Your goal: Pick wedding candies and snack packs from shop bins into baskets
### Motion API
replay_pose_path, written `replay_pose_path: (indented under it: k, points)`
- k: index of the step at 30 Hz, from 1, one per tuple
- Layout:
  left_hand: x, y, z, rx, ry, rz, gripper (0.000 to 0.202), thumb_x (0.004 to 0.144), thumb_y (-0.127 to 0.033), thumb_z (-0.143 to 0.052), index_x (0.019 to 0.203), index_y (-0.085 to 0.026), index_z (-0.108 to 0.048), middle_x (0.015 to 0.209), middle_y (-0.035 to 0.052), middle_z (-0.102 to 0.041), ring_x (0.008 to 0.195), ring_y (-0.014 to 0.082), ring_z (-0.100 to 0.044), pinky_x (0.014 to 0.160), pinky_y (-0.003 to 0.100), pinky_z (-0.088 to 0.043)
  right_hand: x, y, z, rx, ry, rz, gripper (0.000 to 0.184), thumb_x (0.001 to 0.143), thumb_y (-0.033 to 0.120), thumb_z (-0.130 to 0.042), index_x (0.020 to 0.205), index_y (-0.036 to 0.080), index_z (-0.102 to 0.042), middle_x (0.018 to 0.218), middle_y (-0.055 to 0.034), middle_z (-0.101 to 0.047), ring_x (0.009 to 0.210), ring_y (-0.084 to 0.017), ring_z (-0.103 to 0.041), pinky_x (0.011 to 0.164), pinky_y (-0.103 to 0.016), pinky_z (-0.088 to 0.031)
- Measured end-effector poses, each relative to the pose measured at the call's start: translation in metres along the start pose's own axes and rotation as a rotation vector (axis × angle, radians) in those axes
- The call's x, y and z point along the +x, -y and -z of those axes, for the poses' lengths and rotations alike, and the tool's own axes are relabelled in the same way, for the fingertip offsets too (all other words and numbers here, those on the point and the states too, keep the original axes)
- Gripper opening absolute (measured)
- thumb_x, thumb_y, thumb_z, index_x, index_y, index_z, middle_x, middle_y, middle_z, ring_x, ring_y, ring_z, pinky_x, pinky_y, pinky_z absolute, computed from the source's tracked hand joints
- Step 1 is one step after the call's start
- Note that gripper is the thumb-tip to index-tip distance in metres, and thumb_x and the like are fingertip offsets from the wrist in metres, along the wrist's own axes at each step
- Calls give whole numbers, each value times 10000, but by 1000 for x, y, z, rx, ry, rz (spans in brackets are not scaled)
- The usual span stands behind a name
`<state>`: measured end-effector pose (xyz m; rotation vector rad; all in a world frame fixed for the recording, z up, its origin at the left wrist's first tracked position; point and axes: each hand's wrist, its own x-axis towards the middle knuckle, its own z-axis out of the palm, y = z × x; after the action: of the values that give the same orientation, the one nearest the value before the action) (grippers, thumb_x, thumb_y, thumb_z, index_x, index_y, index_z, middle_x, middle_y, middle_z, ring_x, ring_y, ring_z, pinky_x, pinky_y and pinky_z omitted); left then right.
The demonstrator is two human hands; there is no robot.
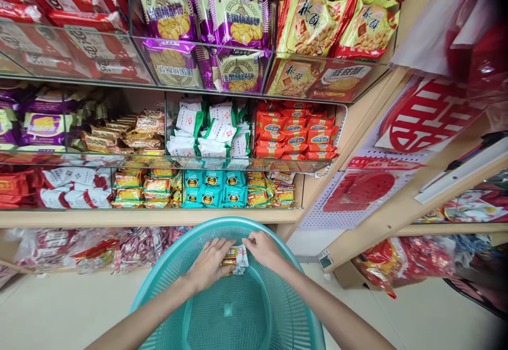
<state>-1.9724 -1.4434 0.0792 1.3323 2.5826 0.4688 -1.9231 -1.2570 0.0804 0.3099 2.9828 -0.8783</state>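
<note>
A large teal plastic basket (228,220) stands on the floor in front of the shelves, its mesh bottom in plain view. Over its far inner side, my left hand (210,265) is closed around small wrapped snack packets (240,257) with white, yellow and red wrapping. My right hand (264,249) is closed at the right end of the packets, its fingers curled at their upper corner. How firmly those fingertips pinch the wrapper is hard to see. Part of the packets is hidden under my left fingers.
Just beyond the basket, glass-fronted shelf bins hold teal packets (214,188), orange-red packets (296,130) and white-green packets (216,127). Purple biscuit packs (242,21) fill a higher bin. Bagged goods (138,249) lie beneath the lowest shelf; a wooden side shelf (456,228) stands right.
</note>
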Motion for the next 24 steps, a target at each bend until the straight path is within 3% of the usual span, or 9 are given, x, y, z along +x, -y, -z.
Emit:
replay_pose_path:
  k: [4, 7, 11, 15, 17, 20, 22, 24]
  points:
    - [-2, 0, -1, 13, -4, -19, 554, 813, -324, -586, 1328, -218, -413, 1267, 78, -535, 1149, 270, -474, 994, 447, -364, -8, 10, 6, -21, -53, 150, 322, 869, 443, -481, 998, 179, -613, 1027, -80, -657, 968, -199, -596, 793, -279, -418]
    - [-7, 3, 4, 20, -5, -11, 626, 805, -333, -574, 1373, -209, -342, 1355, 105, -468, 1239, 278, -423, 1051, 462, -317, -13, 17, 9, -44, 28, 370, 556, 805, 514, -558, 1261, 207, -475, 1246, -100, -550, 1142, -248, -493, 932, -356, -386]
    - [-23, 7, 17, 59, -61, 56, 606, 790, -254, -534, 1362, -212, -338, 1409, 121, -408, 1293, 290, -381, 1074, 481, -303, -13, 20, 1, -137, 193, 483, 982, 655, 589, -683, 1440, 224, -221, 1329, -136, -479, 1175, -316, -453, 981, -457, -348]
    - [-46, -8, 24, 38, -119, 105, 349, 844, -200, -408, 1182, -187, -494, 1252, 130, -530, 1184, 275, -489, 1025, 470, -370, -8, 18, -14, -287, 251, 499, 1050, 641, 470, -752, 1462, 219, -147, 1290, -143, -505, 1153, -330, -463, 996, -483, -325]
    - [-54, -22, 19, -55, 51, 95, 302, 820, -179, -411, 1094, -213, -533, 1156, 96, -581, 1109, 252, -541, 964, 424, -435, -5, 17, -19, -347, 273, 492, 995, 682, 363, -739, 1463, 210, -142, 1256, -148, -531, 1125, -325, -483, 971, -474, -347]
    - [-51, -40, 1, -177, 450, 70, 372, 745, -221, -512, 1115, -218, -544, 1179, 98, -573, 1105, 278, -547, 933, 420, -461, -1, 19, -22, -369, 299, 476, 915, 724, 269, -685, 1462, 190, -150, 1228, -155, -558, 1103, -317, -499, 941, -449, -373]
    - [-42, -46, -13, -143, 542, 65, 484, 711, -217, -537, 1192, -167, -527, 1235, 154, -532, 1161, 333, -501, 967, 480, -422, 0, 21, -21, -360, 308, 467, 884, 733, 261, -661, 1460, 187, -163, 1234, -155, -561, 1104, -313, -501, 938, -440, -377]
    - [-31, -46, -23, -107, 506, 90, 577, 684, -208, -551, 1255, -137, -499, 1312, 190, -473, 1222, 375, -437, 997, 538, -373, 0, 23, -20, -364, 306, 462, 866, 734, 247, -643, 1458, 190, -171, 1221, -149, -572, 1096, -307, -507, 936, -433, -381]
